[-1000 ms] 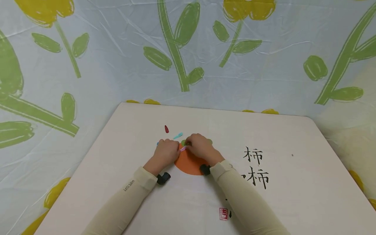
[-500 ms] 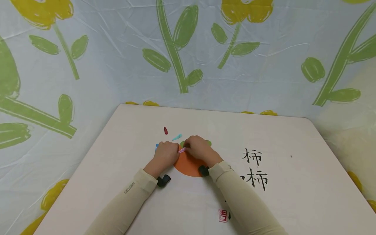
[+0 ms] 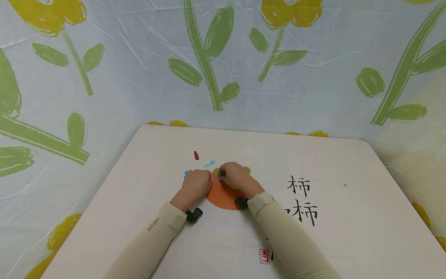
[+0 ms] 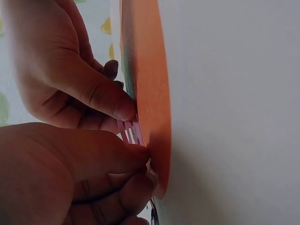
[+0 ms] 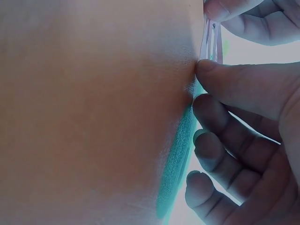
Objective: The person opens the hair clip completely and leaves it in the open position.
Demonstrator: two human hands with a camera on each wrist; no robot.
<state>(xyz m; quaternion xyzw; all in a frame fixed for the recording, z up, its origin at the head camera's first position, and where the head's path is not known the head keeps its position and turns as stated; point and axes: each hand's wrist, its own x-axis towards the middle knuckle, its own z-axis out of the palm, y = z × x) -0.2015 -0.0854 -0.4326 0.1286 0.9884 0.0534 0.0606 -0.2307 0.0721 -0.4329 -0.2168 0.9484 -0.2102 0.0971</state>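
Observation:
A pink snap hair clip (image 3: 215, 179) lies between my two hands, over the orange printed patch (image 3: 224, 197) with green leaf shapes at its top. My left hand (image 3: 197, 184) pinches one end of the clip, and my right hand (image 3: 237, 178) pinches the other. Seen from the left wrist, the clip (image 4: 130, 131) shows its narrow slots between the two thumbs. The right wrist view has the clip (image 5: 212, 42) close against the patch, the right thumb on its lower end. The tips of the clip are hidden under the fingers.
Beyond the hands lie a red hair clip (image 3: 196, 155) and a light turquoise one (image 3: 210, 163). A blue item (image 3: 186, 174) is mostly hidden behind the left hand. Black brush characters (image 3: 303, 213) mark the pale table cover (image 3: 348, 240) at the right. A flowered cloth (image 3: 146, 77) hangs behind.
The pink clip has turned slightly and shows a thinner edge in the head view. Both hands keep their hold with only tiny shifts, and the head view has moved a little.

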